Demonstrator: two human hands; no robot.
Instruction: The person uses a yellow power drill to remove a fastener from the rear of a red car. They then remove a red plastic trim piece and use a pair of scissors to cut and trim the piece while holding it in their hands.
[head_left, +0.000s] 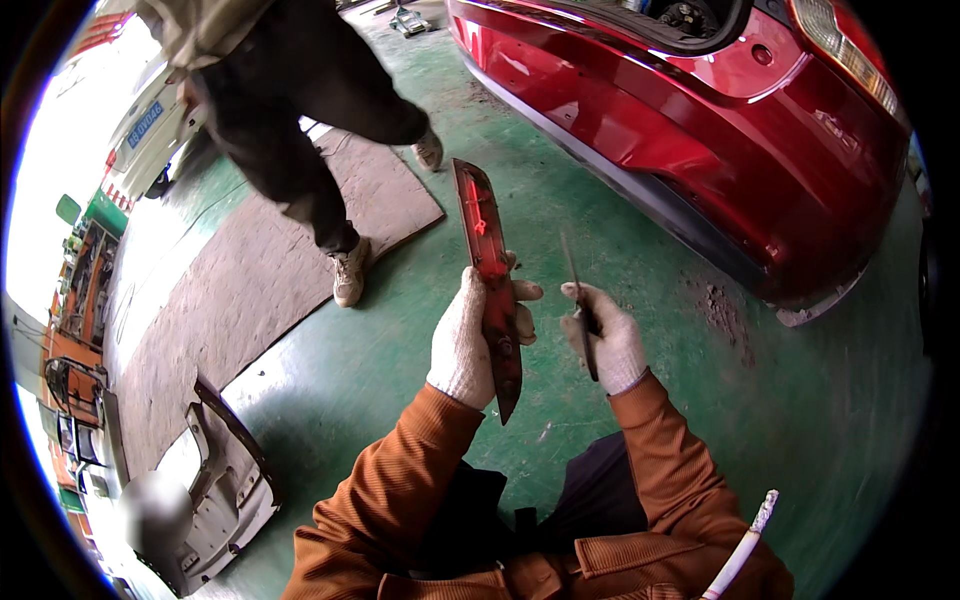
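Note:
My left hand [462,335], in a white knit glove, grips a long narrow red part [485,250] with dark ends and a scuffed, dirty surface, held upright over the green floor. My right hand [612,342], gloved alike, is closed on a thin blade-like tool [586,335] that points upward; its tip is blurred. The tool is a short way right of the red part, not touching it. A white cigarette [740,545] juts in from the lower right, in front of my orange-brown jacket sleeve.
A red car's rear [690,160] fills the upper right. A co-worker's legs [310,150] stand ahead at left on or beside a large board [230,260]. A metal panel [230,490] lies lower left. A white car [140,130] and shelving [85,290] line the far left.

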